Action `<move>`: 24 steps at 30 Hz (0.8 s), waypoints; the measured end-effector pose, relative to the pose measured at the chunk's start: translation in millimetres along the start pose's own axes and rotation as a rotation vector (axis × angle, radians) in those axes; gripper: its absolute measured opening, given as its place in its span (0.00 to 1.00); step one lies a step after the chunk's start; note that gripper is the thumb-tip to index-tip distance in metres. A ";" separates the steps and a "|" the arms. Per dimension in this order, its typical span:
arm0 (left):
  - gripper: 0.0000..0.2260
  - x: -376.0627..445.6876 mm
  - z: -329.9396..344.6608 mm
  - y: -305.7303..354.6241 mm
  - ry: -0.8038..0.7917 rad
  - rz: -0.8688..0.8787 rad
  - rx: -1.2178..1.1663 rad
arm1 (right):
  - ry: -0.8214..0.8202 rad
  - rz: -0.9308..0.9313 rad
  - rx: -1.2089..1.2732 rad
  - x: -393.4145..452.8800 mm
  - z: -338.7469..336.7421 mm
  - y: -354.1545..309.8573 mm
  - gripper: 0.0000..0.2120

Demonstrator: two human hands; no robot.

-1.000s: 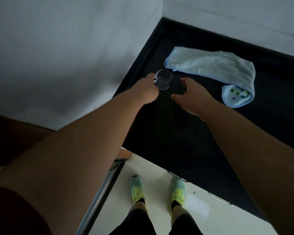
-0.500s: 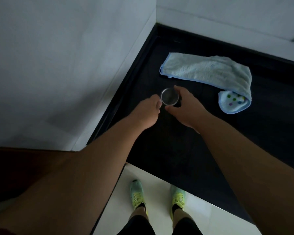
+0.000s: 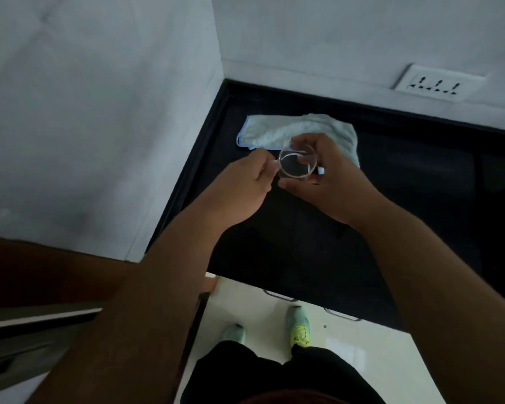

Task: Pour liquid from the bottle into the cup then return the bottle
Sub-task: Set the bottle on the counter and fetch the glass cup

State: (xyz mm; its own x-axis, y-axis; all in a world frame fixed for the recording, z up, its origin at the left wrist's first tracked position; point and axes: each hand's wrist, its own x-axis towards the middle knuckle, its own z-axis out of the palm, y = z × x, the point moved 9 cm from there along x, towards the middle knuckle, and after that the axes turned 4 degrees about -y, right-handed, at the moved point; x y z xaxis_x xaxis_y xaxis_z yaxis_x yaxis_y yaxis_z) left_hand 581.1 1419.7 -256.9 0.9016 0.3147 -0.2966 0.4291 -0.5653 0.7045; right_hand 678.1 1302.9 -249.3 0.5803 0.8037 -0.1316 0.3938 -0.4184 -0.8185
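Glass cup (image 3: 297,165) held, no bottle in view
Both hands, left hand (image 3: 247,186) and right hand (image 3: 327,176), grip it above the counter (image 3: 289,243); pouring and return remain.

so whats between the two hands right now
The clear cup, seen in the head view: the left hand pinches its handle, and the right hand curls round its body.

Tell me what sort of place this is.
Probably a home kitchen corner: a black counter meets white walls, with a wall socket above it, a towel lying on it and drawer handles below. Both hands hold a glass cup.
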 end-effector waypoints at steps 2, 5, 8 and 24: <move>0.11 -6.8 -5.1 19.2 0.014 0.062 0.011 | 0.057 0.009 -0.037 -16.3 -16.4 -11.6 0.32; 0.11 -16.4 -8.1 43.1 0.009 0.157 0.033 | 0.153 0.041 -0.030 -43.5 -34.6 -23.0 0.31; 0.11 -21.9 -2.8 61.9 -0.045 0.237 0.075 | 0.240 0.100 -0.043 -72.7 -43.9 -28.5 0.32; 0.11 -122.7 171.1 230.8 -0.627 0.752 0.277 | 0.887 0.626 -0.034 -365.3 -83.3 5.1 0.32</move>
State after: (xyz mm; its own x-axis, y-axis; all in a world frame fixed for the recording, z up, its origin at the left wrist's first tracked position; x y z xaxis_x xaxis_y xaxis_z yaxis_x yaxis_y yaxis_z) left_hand 578.7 1120.2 -168.2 0.7744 -0.6068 -0.1792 -0.3351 -0.6336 0.6974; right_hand 527.5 971.9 -158.8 0.9880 -0.1429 -0.0581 -0.1398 -0.6700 -0.7291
